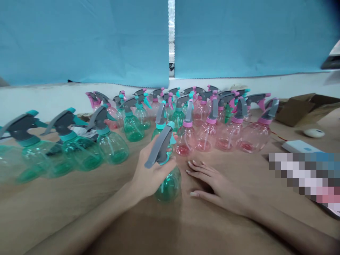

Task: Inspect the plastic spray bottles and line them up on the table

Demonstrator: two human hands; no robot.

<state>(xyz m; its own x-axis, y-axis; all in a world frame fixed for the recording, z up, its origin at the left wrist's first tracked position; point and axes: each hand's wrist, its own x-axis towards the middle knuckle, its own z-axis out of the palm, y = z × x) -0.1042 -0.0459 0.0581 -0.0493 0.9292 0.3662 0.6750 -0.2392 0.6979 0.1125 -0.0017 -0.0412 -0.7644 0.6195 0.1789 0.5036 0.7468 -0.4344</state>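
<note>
My left hand [148, 166] is wrapped round the neck of a green spray bottle [168, 187] with a grey and teal trigger head. The bottle is roughly upright in front of me; I cannot tell whether its base touches the table. Flat on the brown tabletop [212, 226], my right hand [212, 182] rests to the right of that bottle, fingers spread and holding nothing. Just behind it stand several pink spray bottles [185, 140] in a row. Another green spray bottle [160, 125] is partly hidden behind my left hand.
Green spray bottles [82, 152] line the left side, and several pink and green ones crowd the back. To the right lie an open cardboard box [297, 109], a white computer mouse [314, 132] and a small white box [300, 146]. Blue curtains [87, 42] hang behind.
</note>
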